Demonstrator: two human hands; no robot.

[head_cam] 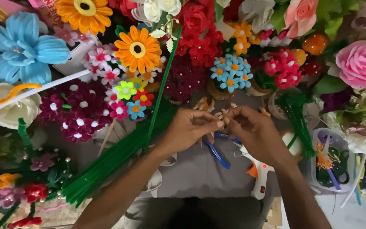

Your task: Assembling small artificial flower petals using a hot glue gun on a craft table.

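Note:
My left hand (189, 129) and my right hand (255, 131) meet fingertip to fingertip over the grey table (200, 174). Together they pinch a small white and orange pipe-cleaner piece (222, 115), mostly hidden by the fingers. Beneath the hands lie blue-handled pliers (217, 153) and a white glue gun with an orange trigger (259, 176). A long green pipe-cleaner stem (159, 89) rises from under my left wrist toward the flowers.
A bundle of green pipe cleaners (106, 165) lies at the left. Handmade flowers ring the table: orange daisies (137, 50), a blue bloom (24, 46), red flowers (200, 34), pink roses (363, 63). A clear tub (333, 167) with scissors stands at the right.

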